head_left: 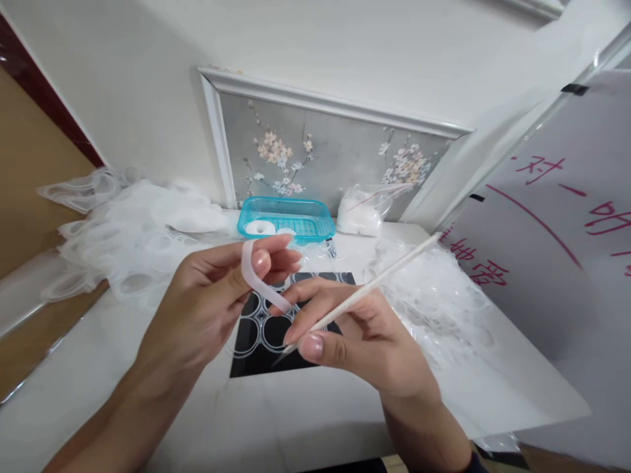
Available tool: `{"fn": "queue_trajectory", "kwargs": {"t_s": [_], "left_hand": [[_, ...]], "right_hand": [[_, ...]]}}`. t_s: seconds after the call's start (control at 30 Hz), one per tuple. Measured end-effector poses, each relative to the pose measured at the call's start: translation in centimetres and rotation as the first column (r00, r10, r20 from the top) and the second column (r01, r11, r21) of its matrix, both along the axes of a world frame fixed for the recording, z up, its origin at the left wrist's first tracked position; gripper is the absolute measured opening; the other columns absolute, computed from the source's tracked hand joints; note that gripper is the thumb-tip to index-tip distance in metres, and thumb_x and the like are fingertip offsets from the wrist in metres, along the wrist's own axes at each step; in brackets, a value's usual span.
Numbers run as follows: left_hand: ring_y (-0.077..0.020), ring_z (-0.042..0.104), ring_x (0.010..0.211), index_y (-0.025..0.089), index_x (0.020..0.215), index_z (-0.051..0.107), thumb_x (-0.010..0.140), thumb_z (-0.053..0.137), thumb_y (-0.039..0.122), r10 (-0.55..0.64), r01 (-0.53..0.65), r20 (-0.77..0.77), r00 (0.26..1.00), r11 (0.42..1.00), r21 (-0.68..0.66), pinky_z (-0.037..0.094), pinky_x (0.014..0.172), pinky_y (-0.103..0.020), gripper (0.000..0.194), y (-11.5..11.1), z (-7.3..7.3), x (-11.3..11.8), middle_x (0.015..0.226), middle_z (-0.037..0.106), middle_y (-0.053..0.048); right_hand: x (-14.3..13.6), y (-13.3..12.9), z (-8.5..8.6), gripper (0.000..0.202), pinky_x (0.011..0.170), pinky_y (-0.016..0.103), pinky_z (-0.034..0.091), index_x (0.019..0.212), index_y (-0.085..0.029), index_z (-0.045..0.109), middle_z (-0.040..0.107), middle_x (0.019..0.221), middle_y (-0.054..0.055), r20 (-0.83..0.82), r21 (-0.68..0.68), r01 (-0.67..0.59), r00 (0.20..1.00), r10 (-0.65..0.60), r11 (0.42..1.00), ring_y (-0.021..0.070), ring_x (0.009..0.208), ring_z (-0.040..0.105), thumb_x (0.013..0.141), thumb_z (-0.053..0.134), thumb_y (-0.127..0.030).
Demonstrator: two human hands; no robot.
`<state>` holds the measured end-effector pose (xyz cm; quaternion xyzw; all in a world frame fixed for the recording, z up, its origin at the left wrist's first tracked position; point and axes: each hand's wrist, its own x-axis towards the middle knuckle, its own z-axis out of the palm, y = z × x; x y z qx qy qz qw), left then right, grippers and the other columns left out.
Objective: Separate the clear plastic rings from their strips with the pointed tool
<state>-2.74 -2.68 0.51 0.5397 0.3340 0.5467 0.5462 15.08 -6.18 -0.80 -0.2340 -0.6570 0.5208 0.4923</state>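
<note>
A pale, translucent flexible ring (263, 286) is stretched between my two hands, and part of its loop is hidden by fingers. My left hand (217, 292) pinches its upper end between thumb and fingers. Its lower end meets the fingertips of my right hand (355, 335), which also grips a slim white tool with a thin pointed tip (374, 281) between thumb and forefinger. The tool slants up to the right, its point low over a black mat (269, 369). Clear rings (245, 338) lie in rows on that mat, partly covered by my hands.
Behind the mat stands a turquoise plastic basket (286, 203) with white round pieces (259, 228) inside. Beside it sits a clear bag (362, 213) of white material. Heaps of translucent rings lie left (133, 236) and right (428, 295). A whiteboard (566, 295) with red writing flanks the table's right side.
</note>
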Motion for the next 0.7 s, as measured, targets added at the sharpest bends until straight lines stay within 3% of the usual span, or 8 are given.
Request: {"fn": "queue_trajectory", "kwargs": {"t_s": [0.13, 0.27, 0.37, 0.47, 0.53, 0.57, 0.6, 0.7], "left_hand": [[-0.0253, 0.070, 0.108, 0.033, 0.099, 0.080, 0.083, 0.075, 0.046, -0.107, 0.106, 0.064, 0.992, 0.994, 0.008, 0.059, 0.095, -0.036, 0.021, 0.3, -0.8, 0.3, 0.109, 0.077, -0.001], [-0.0249, 0.066, 0.118, 0.031, 0.107, 0.078, 0.086, 0.072, 0.048, -0.131, 0.127, 0.076, 0.988, 0.990, 0.064, 0.054, 0.103, -0.036, 0.027, 0.6, -1.4, 0.8, 0.123, 0.072, -0.001], [-0.0230, 0.064, 0.121, 0.030, 0.104, 0.078, 0.093, 0.064, 0.049, 0.020, -0.046, 0.136, 0.990, 0.980, 0.192, 0.050, 0.108, -0.037, 0.026, 1.8, -1.8, 0.8, 0.125, 0.071, -0.001], [-0.0212, 0.066, 0.117, 0.028, 0.105, 0.076, 0.099, 0.055, 0.045, 0.277, -0.301, 0.117, 0.954, 0.867, 0.398, 0.047, 0.109, -0.041, 0.028, 5.6, -3.0, -0.5, 0.116, 0.075, -0.002], [-0.0222, 0.067, 0.113, 0.022, 0.098, 0.076, 0.098, 0.054, 0.042, 0.438, -0.306, -0.176, 0.881, 0.814, 0.493, 0.047, 0.107, -0.041, 0.029, 9.7, -4.5, -2.0, 0.104, 0.077, -0.004], [-0.0233, 0.066, 0.114, 0.020, 0.093, 0.075, 0.098, 0.052, 0.043, 0.419, -0.185, -0.437, 0.796, 0.856, 0.483, 0.048, 0.104, -0.038, 0.033, 12.1, -5.3, -2.8, 0.108, 0.076, -0.005], [-0.0231, 0.066, 0.112, 0.019, 0.091, 0.074, 0.098, 0.049, 0.045, 0.339, -0.043, -0.677, 0.653, 0.909, 0.414, 0.051, 0.098, -0.035, 0.037, 14.6, -6.0, -3.6, 0.109, 0.075, -0.005], [-0.0213, 0.069, 0.084, 0.014, 0.078, 0.070, 0.097, 0.049, 0.044, 0.226, 0.077, -0.855, 0.466, 0.953, 0.294, 0.056, 0.078, -0.033, 0.041, 21.1, -7.7, -5.2, 0.090, 0.075, -0.007]], "right_hand": [[0.0, 0.0, 0.0, 0.009, 0.102, 0.032, 0.050, 0.091, -0.028, 0.076, 0.075, 0.093, 0.000, 0.052, 0.039, 0.050, 0.997, -0.052, 0.998, 0.0172, 0.114, 0.064, 0.090, 0.069, -0.023], [0.0, -0.3, 0.3, 0.010, 0.109, 0.035, 0.046, 0.091, -0.029, 0.076, 0.075, 0.101, -0.001, 0.069, 0.114, 0.164, 0.983, -0.173, 0.980, 0.0181, 0.121, 0.062, 0.089, 0.070, -0.021], [0.3, -0.1, 0.3, 0.012, 0.104, 0.036, 0.049, 0.093, -0.031, 0.075, 0.076, 0.096, -0.002, 0.059, 0.164, 0.271, 0.957, -0.283, 0.949, 0.0187, 0.123, 0.060, 0.091, 0.069, -0.021], [0.8, 0.9, -1.3, 0.011, 0.095, 0.036, 0.052, 0.094, -0.028, 0.074, 0.076, 0.096, 0.000, 0.067, 0.206, 0.314, 0.940, -0.333, 0.927, 0.0183, 0.110, 0.067, 0.092, 0.067, -0.021], [1.4, 1.9, -3.9, 0.011, 0.088, 0.036, 0.054, 0.094, -0.025, 0.072, 0.076, 0.094, 0.002, 0.141, 0.275, 0.269, 0.938, -0.315, 0.923, 0.0175, 0.096, 0.070, 0.092, 0.064, -0.018], [1.8, 2.4, -5.6, 0.011, 0.084, 0.036, 0.054, 0.094, -0.023, 0.072, 0.076, 0.091, 0.003, 0.202, 0.317, 0.229, 0.932, -0.302, 0.920, 0.0173, 0.089, 0.070, 0.093, 0.062, -0.018], [2.2, 2.9, -7.5, 0.012, 0.081, 0.036, 0.053, 0.093, -0.022, 0.071, 0.076, 0.088, 0.003, 0.281, 0.352, 0.200, 0.909, -0.307, 0.914, 0.0176, 0.085, 0.070, 0.094, 0.060, -0.018], [3.6, 4.0, -13.1, 0.019, 0.079, 0.037, 0.052, 0.090, -0.021, 0.071, 0.075, 0.085, 0.005, 0.416, 0.364, 0.235, 0.825, -0.383, 0.901, 0.0200, 0.082, 0.069, 0.096, 0.053, -0.022]]}}
